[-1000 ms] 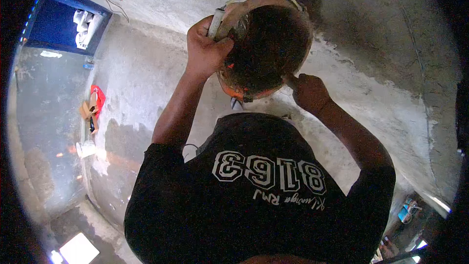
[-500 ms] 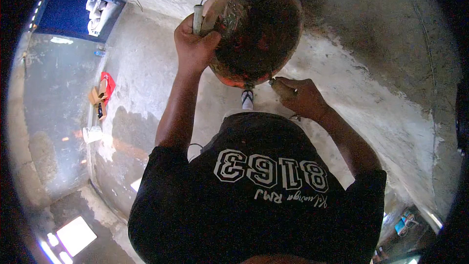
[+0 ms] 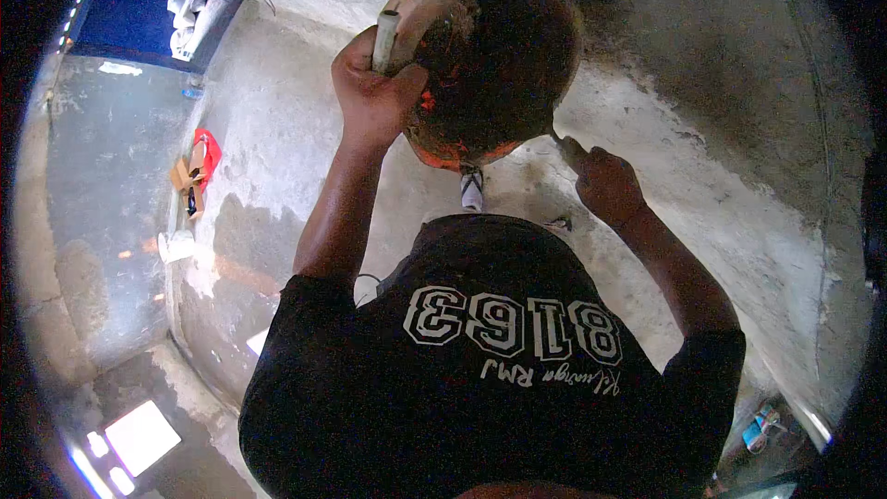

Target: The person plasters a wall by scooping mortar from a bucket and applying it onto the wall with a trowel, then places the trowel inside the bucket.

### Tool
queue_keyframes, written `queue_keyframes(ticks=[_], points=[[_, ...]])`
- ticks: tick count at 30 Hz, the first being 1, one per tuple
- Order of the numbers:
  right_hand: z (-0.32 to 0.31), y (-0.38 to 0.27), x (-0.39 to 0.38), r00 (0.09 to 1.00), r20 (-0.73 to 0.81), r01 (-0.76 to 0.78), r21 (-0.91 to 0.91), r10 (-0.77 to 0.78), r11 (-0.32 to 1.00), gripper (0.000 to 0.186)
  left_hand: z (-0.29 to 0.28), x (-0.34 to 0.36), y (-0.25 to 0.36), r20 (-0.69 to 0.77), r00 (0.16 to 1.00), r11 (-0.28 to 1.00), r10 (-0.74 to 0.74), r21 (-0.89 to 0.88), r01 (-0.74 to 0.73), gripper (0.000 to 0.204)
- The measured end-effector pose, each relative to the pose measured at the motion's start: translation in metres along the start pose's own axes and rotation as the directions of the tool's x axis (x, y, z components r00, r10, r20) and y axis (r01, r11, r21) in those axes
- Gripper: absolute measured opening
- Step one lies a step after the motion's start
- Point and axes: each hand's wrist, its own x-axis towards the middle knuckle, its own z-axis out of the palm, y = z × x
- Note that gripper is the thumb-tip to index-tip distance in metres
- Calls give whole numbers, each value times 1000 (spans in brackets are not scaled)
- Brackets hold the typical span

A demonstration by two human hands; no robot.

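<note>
Between the two hands, slightly farther from the body than either, hangs a round bucket with orange lower wall and dark-coated interior (image 3: 453,150), its mouth tipped toward the wearer. What lies deep inside it is too dark to tell. The left hand (image 3: 377,97) is clamped on the bucket's near-left edge, thumb over the rim, with a pale, hollow-ended cylindrical tube (image 3: 384,42) standing up between thumb and fingers. Well apart from it, below and to the right of the bucket, the right hand (image 3: 610,187) is closed around a slim, dull brownish tool handle (image 3: 574,156). From that handle a thin dark shank (image 3: 553,130) reaches up to the bucket's lower right edge; whether it touches, I cannot tell.

Below the bucket, between the wrists, shows a white flip-flop with black V-shaped straps (image 3: 472,191). Nearer the body than both hands is a black short-sleeved T-shirt with pale printing (image 3: 499,416). Far out to the left of the left hand lie an open brown cardboard box (image 3: 182,175) and a bright red sheet (image 3: 211,155) just beside it.
</note>
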Motion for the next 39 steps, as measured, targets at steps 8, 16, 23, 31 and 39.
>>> queue_keyframes(ticks=[8, 16, 23, 31, 39], points=[[9, -21, 13, 987, 150, 22, 179, -49, 984, 57, 4, 7, 12, 9, 1000, 999, 18, 38, -19, 23], [16, -33, 28, 986, -2, 155, 407, -169, 900, 61, -9, 10, 13, -95, 995, 997, -38, 68, 45, 23], [-6, -30, 42, 985, 116, 69, 433, -131, 899, 63, -18, 13, 10, -182, 983, 998, -19, 50, 28, 21], [-22, -46, 40, 970, -8, 214, 515, -245, 830, 65, -25, 10, -5, -282, 958, 996, -51, 62, 71, 17], [-28, -28, 33, 987, 17, 113, 627, -158, 771, 48, -34, 14, -23, -410, 903, 992, -126, -27, 127, 19]])
